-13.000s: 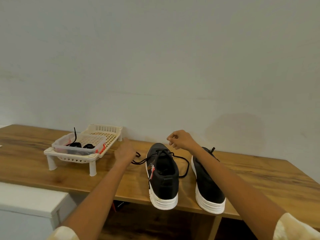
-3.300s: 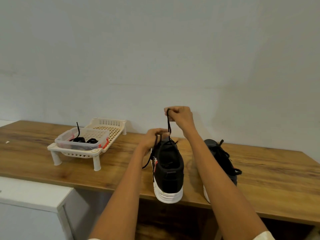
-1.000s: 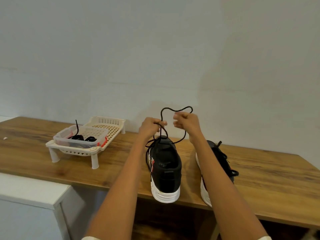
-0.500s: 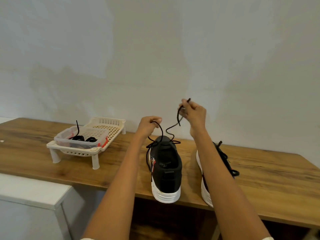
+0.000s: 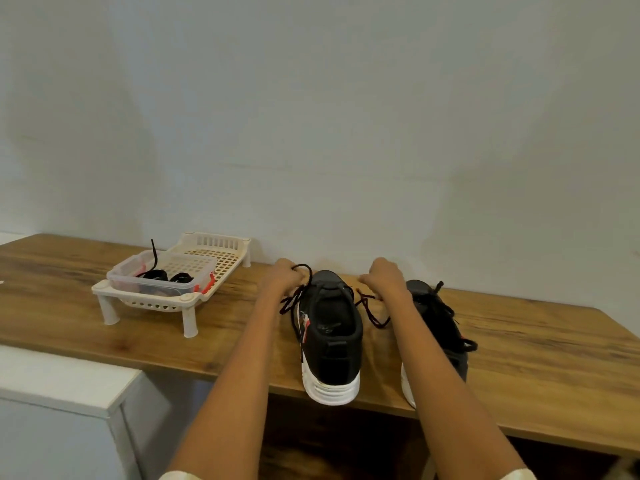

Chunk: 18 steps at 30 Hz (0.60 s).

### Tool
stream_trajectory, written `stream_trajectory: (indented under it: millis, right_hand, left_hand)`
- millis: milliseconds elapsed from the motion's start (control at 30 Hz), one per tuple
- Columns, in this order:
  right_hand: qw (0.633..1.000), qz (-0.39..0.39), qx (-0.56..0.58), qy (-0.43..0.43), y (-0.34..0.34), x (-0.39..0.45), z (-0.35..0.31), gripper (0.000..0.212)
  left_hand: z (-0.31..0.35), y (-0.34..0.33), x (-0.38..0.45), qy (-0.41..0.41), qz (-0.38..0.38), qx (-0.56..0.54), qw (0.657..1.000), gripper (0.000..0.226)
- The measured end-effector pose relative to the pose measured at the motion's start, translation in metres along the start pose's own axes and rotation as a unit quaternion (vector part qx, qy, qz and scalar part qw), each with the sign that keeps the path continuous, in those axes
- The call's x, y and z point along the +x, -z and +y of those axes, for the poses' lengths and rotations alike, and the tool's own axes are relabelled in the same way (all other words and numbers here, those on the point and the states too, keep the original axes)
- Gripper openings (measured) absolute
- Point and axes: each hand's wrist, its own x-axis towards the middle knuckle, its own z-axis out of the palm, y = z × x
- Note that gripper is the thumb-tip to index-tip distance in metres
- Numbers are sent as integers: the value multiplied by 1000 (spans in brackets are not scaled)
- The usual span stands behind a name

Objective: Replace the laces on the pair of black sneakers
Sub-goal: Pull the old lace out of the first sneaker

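- Lowered from mid-air to the table [image 5: 519, 348]: left hand [image 5: 282, 277] and right hand [image 5: 386, 277], each gripping a lace [image 5: 372, 311] end beside the near-edge left sneaker [image 5: 330, 336].
- Unlacing judged underway; right sneaker [image 5: 440, 327] untouched.

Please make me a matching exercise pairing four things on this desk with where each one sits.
Things:
1. clear tub
2. left sneaker
3. right sneaker
4. cream rack

Places:
a. partly behind the right forearm
b. between the two forearms
c. on legs, beside the wall
d. on the rack, holding black laces

Pairs: 1-d, 2-b, 3-a, 4-c
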Motion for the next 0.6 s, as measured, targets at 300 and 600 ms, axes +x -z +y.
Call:
stream_trajectory:
  millis: [300,600]
  right_hand:
    - [977,-177,-85,80,3,-7,-58,28]
    - [970,-132,-199,54,-9,-17,-68,14]
  left_hand:
    - [-3,28,7,128,160,-359,911,30]
    - [-1,16,3,-98,96,-23,990,38]
